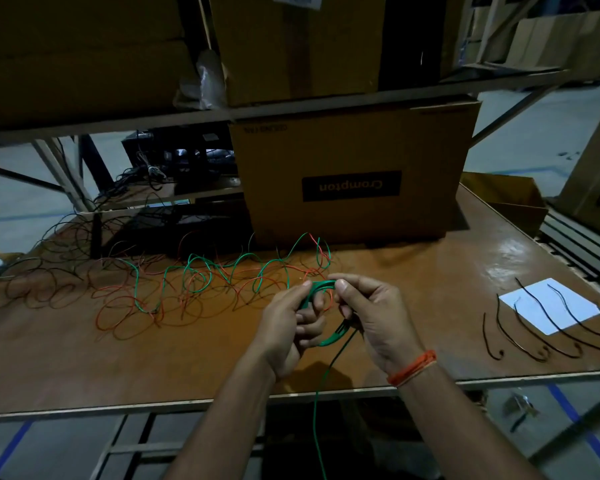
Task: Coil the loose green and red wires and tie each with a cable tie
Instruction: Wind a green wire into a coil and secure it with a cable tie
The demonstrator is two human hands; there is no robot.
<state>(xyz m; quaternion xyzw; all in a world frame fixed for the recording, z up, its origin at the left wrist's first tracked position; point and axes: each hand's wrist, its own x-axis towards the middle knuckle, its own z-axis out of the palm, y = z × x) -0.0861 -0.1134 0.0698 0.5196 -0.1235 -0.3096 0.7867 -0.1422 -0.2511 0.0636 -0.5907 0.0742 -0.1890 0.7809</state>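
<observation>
Both forearms reach in from the bottom edge, meeting over the near part of the wooden table (430,271). Left hand (288,327) grips a small green coil (321,287) from the left, thumb on top, fingers curled under. Right hand (371,317) pinches the same coil at its top right between thumb and fingers; orange thread band (413,368) on that wrist. One green strand (317,410) drops from the coil past the table edge and down out of view. Beyond the hands, loose green wire (194,271) and red wire (125,306) lie tangled together across the table's middle, running left. Further left, dark wires (49,271) in a looser heap. At right, well apart from the hands, several short black ties (530,327) lie beside and across a white sheet (551,306). Behind the tangle stands a cardboard box (354,174), label upside down, under a metal shelf (291,105) carrying more boxes.
</observation>
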